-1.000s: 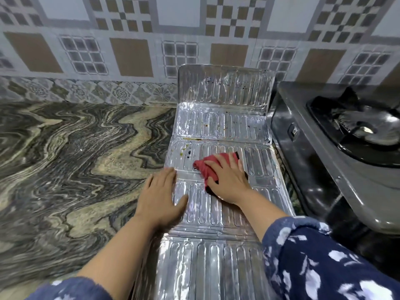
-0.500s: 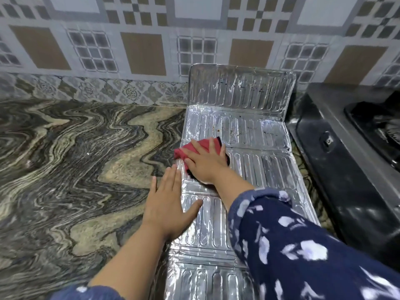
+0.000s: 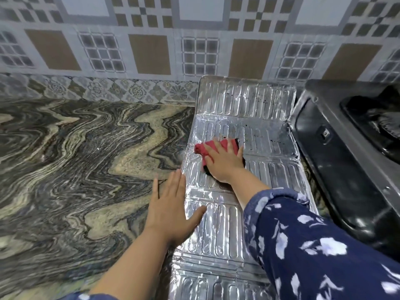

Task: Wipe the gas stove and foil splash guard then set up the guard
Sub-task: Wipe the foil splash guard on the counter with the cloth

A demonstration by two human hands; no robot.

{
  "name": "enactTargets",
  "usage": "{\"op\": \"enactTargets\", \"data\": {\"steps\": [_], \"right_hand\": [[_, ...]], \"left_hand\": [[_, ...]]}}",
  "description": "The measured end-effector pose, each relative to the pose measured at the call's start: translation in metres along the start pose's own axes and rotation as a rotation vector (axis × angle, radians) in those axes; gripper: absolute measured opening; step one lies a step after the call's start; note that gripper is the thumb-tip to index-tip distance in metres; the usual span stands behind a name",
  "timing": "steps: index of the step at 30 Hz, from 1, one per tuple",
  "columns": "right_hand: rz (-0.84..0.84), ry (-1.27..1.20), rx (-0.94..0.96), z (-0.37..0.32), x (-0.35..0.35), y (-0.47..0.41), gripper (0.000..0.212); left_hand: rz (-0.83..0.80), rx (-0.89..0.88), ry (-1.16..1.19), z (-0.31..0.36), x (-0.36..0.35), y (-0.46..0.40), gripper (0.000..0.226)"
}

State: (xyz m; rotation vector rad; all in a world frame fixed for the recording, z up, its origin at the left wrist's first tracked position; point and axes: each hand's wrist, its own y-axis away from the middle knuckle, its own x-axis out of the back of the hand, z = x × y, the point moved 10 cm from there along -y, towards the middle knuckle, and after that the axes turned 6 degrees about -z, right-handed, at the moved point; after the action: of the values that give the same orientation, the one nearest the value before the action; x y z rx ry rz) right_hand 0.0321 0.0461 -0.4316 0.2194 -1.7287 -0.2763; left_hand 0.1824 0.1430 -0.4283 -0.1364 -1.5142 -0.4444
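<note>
The ribbed foil splash guard (image 3: 270, 169) lies flat on the marble counter, its far panel bent up against the tiled wall. My right hand (image 3: 225, 163) presses a red cloth (image 3: 207, 148) with a black underside onto the guard's left middle part. Spread flat with its fingers apart, my left hand (image 3: 171, 211) rests on the guard's left edge and the counter and holds the guard down. Dark specks dot the far panels. The black gas stove (image 3: 346, 161) stands to the right, one burner partly in view.
The swirled marble counter (image 3: 75, 169) stretches wide to the left of the guard. A patterned tiled wall (image 3: 151, 53) runs along the back. The stove's side touches the guard's right edge. My blue flowered sleeve (image 3: 313, 245) covers the near right part of the guard.
My right hand slid the red cloth leftwards and farther up the guard. My left hand shifted slightly off the guard's left edge. The view turned left, so less of the stove shows.
</note>
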Motion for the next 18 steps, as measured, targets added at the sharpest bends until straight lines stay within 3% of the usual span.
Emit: {"op": "enactTargets", "data": {"steps": [6, 12, 18], "right_hand": [[-0.009, -0.009, 0.066, -0.011, -0.013, 0.038, 0.052], [0.017, -0.051, 0.107, -0.018, -0.012, 0.05, 0.051], [0.079, -0.062, 0.069, 0.03, -0.006, 0.065, 0.049]], "left_hand": [[-0.047, 0.041, 0.063, 0.001, -0.001, 0.023, 0.098], [-0.031, 0.015, 0.077, 0.018, 0.008, -0.024, 0.075], [0.022, 0.029, 0.075, 0.019, -0.007, -0.024, 0.079]]}}
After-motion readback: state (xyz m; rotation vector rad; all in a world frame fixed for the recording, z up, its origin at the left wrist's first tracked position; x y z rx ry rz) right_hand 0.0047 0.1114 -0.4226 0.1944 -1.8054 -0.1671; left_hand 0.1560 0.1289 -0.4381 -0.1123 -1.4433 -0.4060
